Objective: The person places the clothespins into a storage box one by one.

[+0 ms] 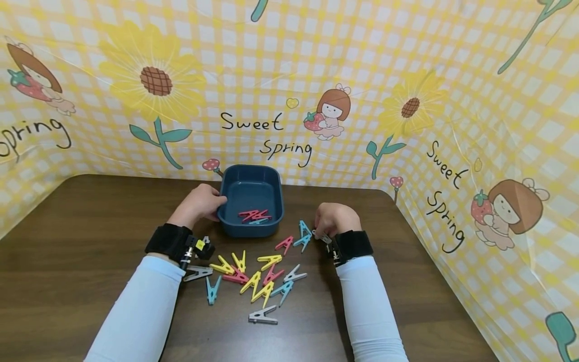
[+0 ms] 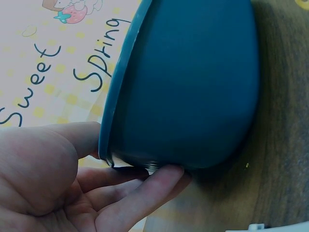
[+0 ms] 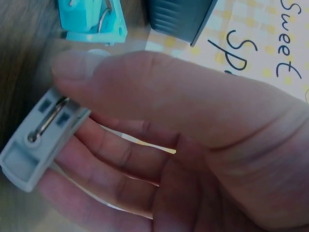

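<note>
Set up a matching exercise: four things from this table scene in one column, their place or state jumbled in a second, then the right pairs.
Things:
1. left hand
2. right hand
3. blue tray
4. lone grey peg

Places or states:
A. pinches a grey peg
B. nearest the camera, on the table
C. grips the tray's rim
D. holds red pegs

Pairs: 1-C, 2-A, 3-D, 4-B

The head view looks forward and down over the whole table from above. The left wrist view sits tight against the blue tub; the right wrist view, equally close, catches that tub's corner.
</note>
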Demonstrator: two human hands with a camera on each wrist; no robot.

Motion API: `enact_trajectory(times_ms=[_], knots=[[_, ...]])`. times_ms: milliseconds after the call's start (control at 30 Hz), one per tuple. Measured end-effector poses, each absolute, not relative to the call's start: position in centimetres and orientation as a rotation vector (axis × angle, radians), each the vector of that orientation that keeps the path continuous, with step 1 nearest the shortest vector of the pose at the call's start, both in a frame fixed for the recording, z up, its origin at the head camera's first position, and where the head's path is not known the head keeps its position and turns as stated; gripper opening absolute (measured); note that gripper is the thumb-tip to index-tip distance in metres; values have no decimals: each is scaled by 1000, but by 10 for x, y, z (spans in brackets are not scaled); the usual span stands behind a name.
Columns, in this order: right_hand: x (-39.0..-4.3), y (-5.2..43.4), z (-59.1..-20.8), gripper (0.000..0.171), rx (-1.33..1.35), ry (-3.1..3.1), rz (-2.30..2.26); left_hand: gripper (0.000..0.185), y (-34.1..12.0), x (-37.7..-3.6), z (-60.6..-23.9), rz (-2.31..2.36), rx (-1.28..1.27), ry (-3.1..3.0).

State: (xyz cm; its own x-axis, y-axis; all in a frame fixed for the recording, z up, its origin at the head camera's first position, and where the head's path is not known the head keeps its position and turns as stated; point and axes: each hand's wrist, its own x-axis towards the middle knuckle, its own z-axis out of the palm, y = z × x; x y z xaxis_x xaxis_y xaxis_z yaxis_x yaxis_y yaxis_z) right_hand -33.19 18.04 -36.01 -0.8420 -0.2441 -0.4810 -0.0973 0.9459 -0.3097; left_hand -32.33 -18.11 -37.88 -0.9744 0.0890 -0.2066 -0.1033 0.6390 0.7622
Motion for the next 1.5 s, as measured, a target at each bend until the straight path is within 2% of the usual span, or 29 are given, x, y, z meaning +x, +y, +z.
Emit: enact_trajectory(times_ms=[267, 400, 500, 867, 1100, 1500], knots=[[-333, 183, -356, 17, -302, 2635, -395, 45, -181, -324, -380, 1251, -6, 2633], [-335, 177, -349, 28, -398, 2740, -359, 45, -181, -323, -379, 1261, -10, 2630], [-336, 169, -341, 36, -496, 2815, -409, 45, -181, -323, -379, 1259, -11, 2633], [-324, 111, -323, 43, -946, 2915, -566, 44, -181, -321, -376, 1234, -9, 2651], [-326, 73, -339, 37, -1091, 2835, -598, 43, -181, -320, -378, 1220, -13, 2656], [-330, 37, -354, 30, -1178, 2696, -393, 43, -182, -318, -375, 1220, -6, 2653]])
